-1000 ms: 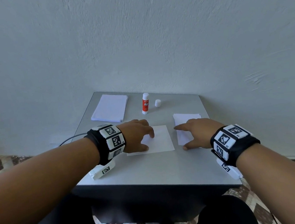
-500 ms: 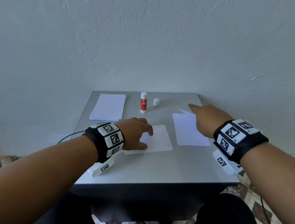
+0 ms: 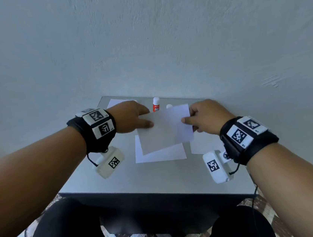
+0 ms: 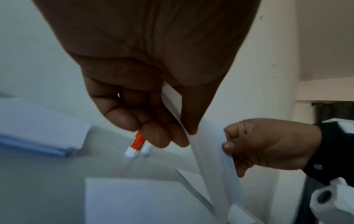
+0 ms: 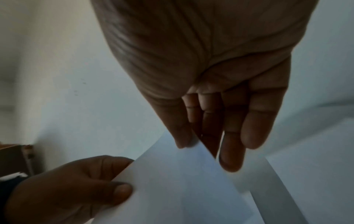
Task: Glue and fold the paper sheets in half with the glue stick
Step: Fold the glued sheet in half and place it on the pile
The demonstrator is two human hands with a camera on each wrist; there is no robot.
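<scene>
while both hands' fingers pinch a raised sheet [image 3: 164, 129], it hides the cap [image 3: 169, 105] beside the glue stick [image 3: 156, 104].

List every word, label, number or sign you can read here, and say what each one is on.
"GLUE STICK": white lettering on the red label of the glue stick, barely legible in the head view.
A small line above it on the same label: too blurred to read.
Square black-and-white coded markers on both wristbands: patterns, not words; the tiny characters at their corners are too small to read.
The held paper sheet: blank.
</scene>
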